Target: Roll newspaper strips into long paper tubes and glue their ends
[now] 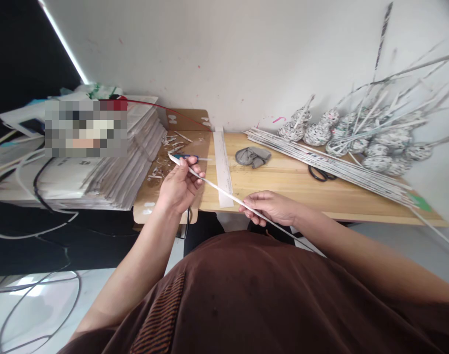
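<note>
A long thin white rolled-paper stick (224, 192) slants across in front of me, its upper end at the left and its lower end running down past my right wrist. Near that upper end, my left hand (183, 184) pinches it between thumb and fingers. Further down its length, my right hand (268, 206) is closed around it, thumb on top. A blue-handled cutter (187, 158) lies on the brown board just behind my left fingers, partly covered by them. Paper scraps (172, 142) are scattered on the board there.
A white strip like a ruler (221, 167) lies across the wooden table (283, 189). Behind it sit a crumpled grey cloth (252, 157), a bundle of paper sticks (320, 157), black-handled scissors (317, 174) and several woven paper shapes (316, 132). Stacked paper (109, 182) and cables fill the left.
</note>
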The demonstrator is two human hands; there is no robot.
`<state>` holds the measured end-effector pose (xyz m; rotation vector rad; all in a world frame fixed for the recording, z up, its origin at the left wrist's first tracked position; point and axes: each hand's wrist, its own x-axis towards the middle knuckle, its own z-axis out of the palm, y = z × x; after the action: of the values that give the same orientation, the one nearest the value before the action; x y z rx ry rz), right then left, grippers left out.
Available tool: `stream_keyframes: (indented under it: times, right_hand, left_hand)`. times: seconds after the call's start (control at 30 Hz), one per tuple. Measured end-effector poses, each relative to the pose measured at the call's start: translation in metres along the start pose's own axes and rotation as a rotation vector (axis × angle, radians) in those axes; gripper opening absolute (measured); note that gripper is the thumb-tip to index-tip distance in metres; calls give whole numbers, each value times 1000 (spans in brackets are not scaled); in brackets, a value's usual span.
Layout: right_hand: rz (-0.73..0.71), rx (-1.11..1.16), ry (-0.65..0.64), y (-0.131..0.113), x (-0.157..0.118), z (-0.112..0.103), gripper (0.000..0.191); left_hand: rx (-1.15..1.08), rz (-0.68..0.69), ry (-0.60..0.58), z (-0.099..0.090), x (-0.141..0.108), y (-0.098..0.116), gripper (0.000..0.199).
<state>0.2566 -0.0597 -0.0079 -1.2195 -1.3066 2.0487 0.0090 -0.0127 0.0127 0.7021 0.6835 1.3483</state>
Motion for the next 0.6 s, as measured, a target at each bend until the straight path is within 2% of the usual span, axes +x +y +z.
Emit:
stream_keyframes:
  times: [0.13,0.23,0.3,0.37,0.43,0.47,0.53,0.6]
  right_hand:
    - [-45,-41,22,-4,-2,5,34]
    - [-58,-266,72,-6,-9,5,38]
    - [-138,-508,179,-6,-18,3,36]
    - [-281,-734,357,-3,-29,-2,30]
    - [-385,-836,527,0,-41,-7,24]
    - [-385,-824,556,2,-47,-10,24]
    - [-285,-673,464,5,-57,-15,31]
    - [-122,-470,267,8,-63,-18,41]
  left_hand:
    - [5,-11,-18,0,-1,-1,24]
    - [-10,-1,12,-1,0,1,24]
    - [-24,24,65,-2,0,4,24]
    - [-43,55,117,-4,1,9,25]
    - [-78,77,134,-6,2,13,29]
    - [-97,81,132,-6,2,14,31]
    - [-125,74,115,-7,2,15,33]
    - [-137,63,102,-7,2,15,35]
